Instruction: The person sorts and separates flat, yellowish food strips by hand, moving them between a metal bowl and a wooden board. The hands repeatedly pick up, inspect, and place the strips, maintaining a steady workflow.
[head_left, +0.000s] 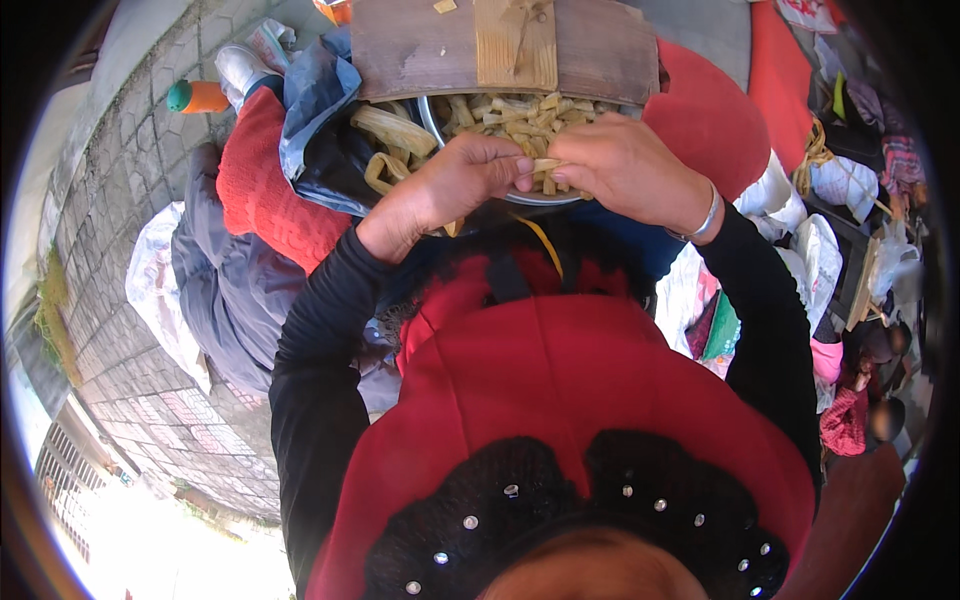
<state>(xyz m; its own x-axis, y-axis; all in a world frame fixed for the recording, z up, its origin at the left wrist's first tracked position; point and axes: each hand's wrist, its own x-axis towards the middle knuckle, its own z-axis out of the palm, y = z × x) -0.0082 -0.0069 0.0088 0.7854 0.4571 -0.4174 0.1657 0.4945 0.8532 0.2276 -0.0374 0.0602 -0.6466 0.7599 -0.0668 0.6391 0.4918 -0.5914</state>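
Between my left hand and my right hand is a short, pale yellow-brown strip of dried plant material, pinched at both ends by thumbs and fingers. Right below it sits a metal basin heaped with many short folded pieces of the same look. To the basin's left, longer dried strips lie in a dark plastic bag. My right wrist wears a silver-coloured bangle. The folds inside my fingers are partly hidden.
A wooden board with a lighter plank across it covers the basin's far side. An orange bottle with a green cap lies on the paving at left. White bags and cloths crowd the right. Red fabric flanks the basin.
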